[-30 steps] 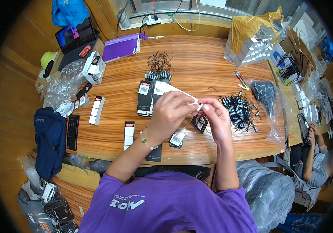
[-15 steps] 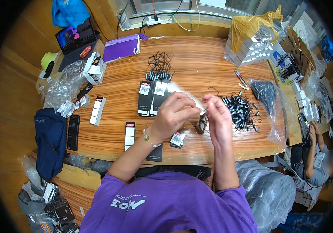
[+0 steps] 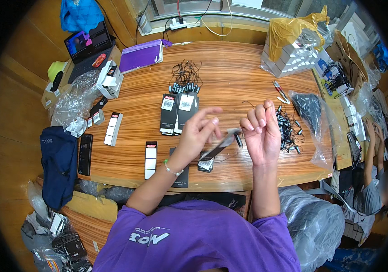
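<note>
My right hand (image 3: 262, 136) is raised over the near part of the table, fingers pinched, apparently on the cord of a dark hang tag (image 3: 219, 148). The tag hangs tilted and blurred, a small dark clasp (image 3: 238, 140) beside it. To its left, my left hand (image 3: 199, 132) has its fingers apart and holds nothing. Beyond it lie black hang tags (image 3: 168, 119) with white stickers, and cords with pale-blue clasps (image 3: 185, 87). Right of my right hand is a heap of similar corded clasps (image 3: 291, 124). Below the hands sits a small tag stack (image 3: 205, 166).
Label strips (image 3: 151, 159) and a phone (image 3: 85, 155) lie on the left. Farther back are a purple folder (image 3: 142, 57) and a laptop (image 3: 89, 43). At right are snips (image 3: 281, 90), a clear bag (image 3: 309, 111) and wrapped boxes (image 3: 289, 59). Another person (image 3: 369, 186) works at far right.
My left hand has let go and drawn slightly away, its fingers spreading. My right hand has moved a little right, and the tag now dangles between the hands.
</note>
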Available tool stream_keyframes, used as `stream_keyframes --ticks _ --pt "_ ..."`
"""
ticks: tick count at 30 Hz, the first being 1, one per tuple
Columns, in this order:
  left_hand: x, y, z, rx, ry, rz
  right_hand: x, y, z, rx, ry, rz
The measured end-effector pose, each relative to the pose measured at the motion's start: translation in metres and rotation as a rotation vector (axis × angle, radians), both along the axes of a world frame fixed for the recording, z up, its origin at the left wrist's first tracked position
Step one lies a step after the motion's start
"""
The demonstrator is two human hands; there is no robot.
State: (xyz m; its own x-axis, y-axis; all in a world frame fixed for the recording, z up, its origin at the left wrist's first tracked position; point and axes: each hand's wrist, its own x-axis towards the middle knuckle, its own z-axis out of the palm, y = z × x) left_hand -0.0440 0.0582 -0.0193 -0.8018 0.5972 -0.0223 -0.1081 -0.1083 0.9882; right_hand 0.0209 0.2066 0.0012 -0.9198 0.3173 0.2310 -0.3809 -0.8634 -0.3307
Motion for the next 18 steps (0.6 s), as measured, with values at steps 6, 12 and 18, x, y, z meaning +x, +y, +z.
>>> stream_keyframes --ticks 6,12,18 --pt "0.039 -0.011 -0.001 -0.175 0.657 -0.085 0.001 -0.009 0.004 -0.015 -0.005 -0.093" --pt "0.042 0.007 -0.016 -0.162 0.398 -0.064 0.003 -0.019 0.016 0.073 -0.010 -0.244" --pt "0.035 0.020 -0.014 0.113 0.058 -0.001 0.004 -0.028 0.018 0.070 -0.004 -0.234"
